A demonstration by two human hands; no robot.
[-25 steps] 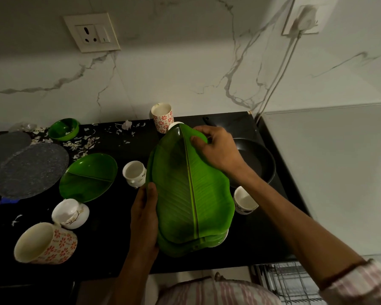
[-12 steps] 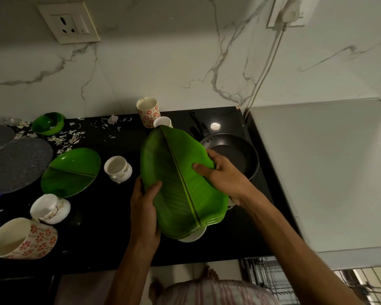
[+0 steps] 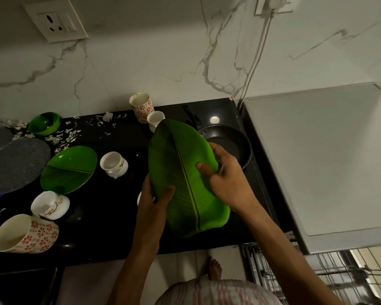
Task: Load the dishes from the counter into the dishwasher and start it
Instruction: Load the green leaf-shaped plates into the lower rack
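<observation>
Both hands grip the leaf plate over bench front edge: left hand on its left rim, right hand on right rim. Long axis runs back-to-front; rack lies lower right, nearer right hand.

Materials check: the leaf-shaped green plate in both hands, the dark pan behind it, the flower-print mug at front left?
Leaf-shaped green plate: likely moulded plastic or melamine; printed veins, semi-gloss sheen, thin rim.
Dark pan: probably non-stick coated metal; matte black inside, a light glint at its far rim.
Flower-print mug: looks like glazed ceramic; thick cream wall, glossy red print.
</observation>
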